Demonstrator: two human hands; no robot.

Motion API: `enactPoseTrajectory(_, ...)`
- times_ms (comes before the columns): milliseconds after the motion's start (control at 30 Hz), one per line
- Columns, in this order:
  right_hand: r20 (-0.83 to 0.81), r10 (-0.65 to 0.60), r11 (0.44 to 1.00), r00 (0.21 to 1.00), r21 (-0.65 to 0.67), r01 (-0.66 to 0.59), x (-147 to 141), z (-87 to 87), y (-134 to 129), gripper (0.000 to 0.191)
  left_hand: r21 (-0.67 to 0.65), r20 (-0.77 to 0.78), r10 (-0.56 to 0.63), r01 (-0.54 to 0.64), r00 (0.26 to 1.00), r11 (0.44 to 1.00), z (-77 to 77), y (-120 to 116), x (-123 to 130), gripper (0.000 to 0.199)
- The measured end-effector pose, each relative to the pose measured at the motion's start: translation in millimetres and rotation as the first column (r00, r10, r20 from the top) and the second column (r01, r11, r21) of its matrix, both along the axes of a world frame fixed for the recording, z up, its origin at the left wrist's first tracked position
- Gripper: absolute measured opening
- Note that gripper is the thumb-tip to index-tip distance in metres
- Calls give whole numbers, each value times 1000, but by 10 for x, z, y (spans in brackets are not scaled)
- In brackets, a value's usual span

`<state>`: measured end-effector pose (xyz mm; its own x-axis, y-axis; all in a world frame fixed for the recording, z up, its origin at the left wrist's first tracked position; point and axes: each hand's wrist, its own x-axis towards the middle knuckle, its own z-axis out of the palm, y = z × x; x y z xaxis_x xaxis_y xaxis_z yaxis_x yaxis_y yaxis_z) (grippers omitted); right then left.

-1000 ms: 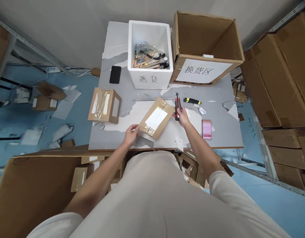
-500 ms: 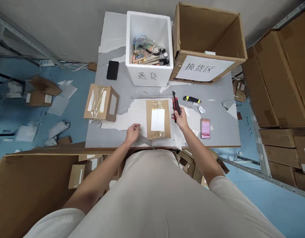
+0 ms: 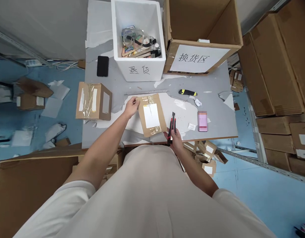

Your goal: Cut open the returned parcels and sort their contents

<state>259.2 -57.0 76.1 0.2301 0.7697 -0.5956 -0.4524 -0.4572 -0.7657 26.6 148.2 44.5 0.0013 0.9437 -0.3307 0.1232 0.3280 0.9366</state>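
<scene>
A flat cardboard parcel [image 3: 152, 114] with a white label and clear tape lies tilted near the table's front edge. My left hand [image 3: 132, 107] grips its upper left corner between thumb and fingers. In my right hand [image 3: 175, 137] is a red and black box cutter [image 3: 172, 125], pointing away from me. That hand is at the parcel's lower right corner; whether its fingers touch the cardboard is hard to tell. A second cutter, black and yellow [image 3: 188, 92], rests on the table farther back.
On the grey table [image 3: 219, 127] stand a taped carton [image 3: 89, 100], a white foam box [image 3: 140, 70] holding goggles and small items, and a large open carton [image 3: 202, 59]. A black phone [image 3: 103, 66] lies at left, a pink-screened phone [image 3: 202, 121] at right.
My left hand has moved up and taken hold of the parcel, which has turned and shifted slightly. My right hand has come down nearer the front edge with the cutter. The view has shifted.
</scene>
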Motion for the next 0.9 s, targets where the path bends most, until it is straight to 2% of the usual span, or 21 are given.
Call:
enactPoseTrajectory(100, 105, 20, 994, 994, 102, -31, 185, 80, 300, 48, -61, 32, 85, -83, 996, 995, 95, -338, -157, 31)
enactPoseTrajectory(233, 236, 140, 972, 962, 152, -178, 399, 152, 817, 45, -91, -45, 175, -179, 983, 980, 147, -1020, -257, 35)
enactPoseTrajectory(300, 298, 193, 961, 935, 136, -242, 441, 148, 1021, 44, -106, -144, 158, -174, 977, 979, 150, -1303, -259, 37)
enactPoseTrajectory(367, 321, 212, 956, 923, 127, -264, 462, 128, 1125, 44, -68, -302, 121, -148, 946, 987, 169, -1448, -257, 38)
enactPoseTrajectory(433, 317, 209, 957, 925, 130, -261, 497, 108, 1109, 45, 62, -466, 96, -76, 880, 995, 219, -1437, -259, 44)
enactPoseTrajectory(467, 317, 207, 957, 925, 133, -259, 528, 101, 1060, 46, 140, -531, 79, -5, 843, 990, 254, -1384, -260, 51)
enactPoseTrajectory(533, 328, 211, 954, 921, 136, -267, 619, 93, 900, 49, 241, -639, -10, 212, 769, 947, 335, -1220, -249, 67)
enactPoseTrajectory(567, 336, 221, 952, 916, 131, -278, 674, 92, 803, 51, 244, -687, -83, 338, 722, 909, 376, -1127, -235, 73)
enactPoseTrajectory(633, 351, 258, 945, 900, 103, -311, 780, 88, 608, 59, 178, -771, -232, 550, 593, 816, 449, -954, -184, 82)
enactPoseTrajectory(733, 336, 325, 931, 884, 53, -362, 873, 76, 399, 75, 49, -848, -343, 705, 404, 708, 521, -781, -73, 103)
enactPoseTrajectory(800, 312, 361, 919, 879, 42, -392, 882, 66, 341, 80, -23, -870, -373, 730, 322, 683, 546, -724, -5, 119)
enactPoseTrajectory(900, 304, 393, 906, 868, 35, -422, 861, 62, 335, 80, -104, -874, -411, 726, 259, 679, 566, -690, 55, 131)
